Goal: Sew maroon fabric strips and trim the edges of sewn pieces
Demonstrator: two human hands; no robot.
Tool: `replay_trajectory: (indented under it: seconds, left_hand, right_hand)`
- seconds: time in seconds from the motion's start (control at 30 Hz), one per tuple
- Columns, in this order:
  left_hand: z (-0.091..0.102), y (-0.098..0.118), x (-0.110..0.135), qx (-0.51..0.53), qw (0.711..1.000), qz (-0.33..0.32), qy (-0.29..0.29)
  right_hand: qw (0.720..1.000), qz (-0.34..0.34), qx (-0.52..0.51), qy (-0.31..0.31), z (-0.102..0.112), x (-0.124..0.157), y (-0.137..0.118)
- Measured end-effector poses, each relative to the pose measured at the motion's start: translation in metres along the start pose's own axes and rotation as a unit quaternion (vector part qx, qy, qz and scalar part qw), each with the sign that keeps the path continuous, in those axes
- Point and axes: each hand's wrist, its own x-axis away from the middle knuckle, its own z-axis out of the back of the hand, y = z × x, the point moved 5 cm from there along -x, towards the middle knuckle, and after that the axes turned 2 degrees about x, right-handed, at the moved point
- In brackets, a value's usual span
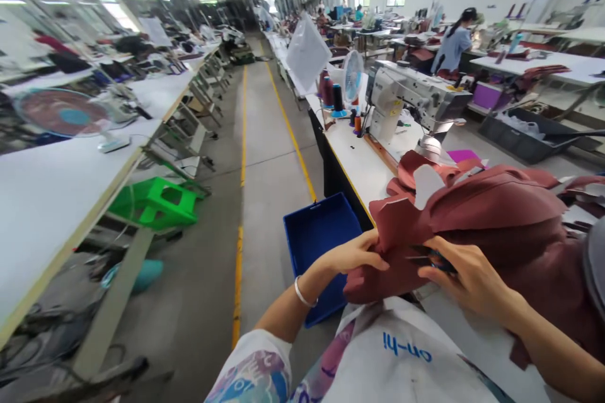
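Observation:
My left hand [355,254], with a white bracelet at its wrist, is closed on the edge of a reddish-brown leather piece [401,227]. In my right hand [477,274] are small thread snips [443,261] with a dark blue handle. Their thin blades point left and lie just in front of the leather; I cannot tell whether they touch a thread. A large heap of the same leather [501,204], with pale undersides showing in places, spreads over the table to the right and covers part of my lap side.
A sewing machine [406,97] stands behind the heap, with thread cones [337,99] and a small fan [353,75] beside it. Below my left arm is a blue crate [321,227] on the floor. Across the aisle stand a long white table [57,201] and a green stool [158,201].

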Motion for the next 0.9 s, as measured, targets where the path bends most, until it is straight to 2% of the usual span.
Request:
replay_trajectory:
  seconds: [0.07, 0.13, 0.3, 0.43, 0.6, 0.9]
  left_hand:
    - [0.002, 0.010, 0.005, 0.075, 0.997, -0.027, 0.019]
    - [0.004, 0.017, 0.008, 0.104, 0.993, -0.046, 0.023]
    - [0.010, 0.026, 0.013, 0.070, 0.994, -0.077, 0.039]
    - [0.010, 0.025, 0.011, 0.059, 0.995, -0.058, 0.054]
    - [0.006, 0.025, 0.006, 0.046, 0.996, -0.049, 0.057]
    - [0.002, 0.024, 0.002, 0.027, 0.996, -0.050, 0.067]
  right_hand:
    - [0.999, 0.025, 0.042, 0.003, -0.006, -0.017, 0.005]
    - [0.994, 0.063, 0.092, 0.006, -0.007, -0.029, 0.010]
    - [0.977, 0.127, 0.166, -0.041, -0.003, -0.043, 0.015]
    - [0.971, 0.148, 0.167, -0.084, 0.003, -0.048, 0.015]
    - [0.970, 0.137, 0.152, -0.130, 0.005, -0.048, 0.018]
    - [0.975, 0.060, 0.132, -0.167, 0.007, -0.042, 0.027]
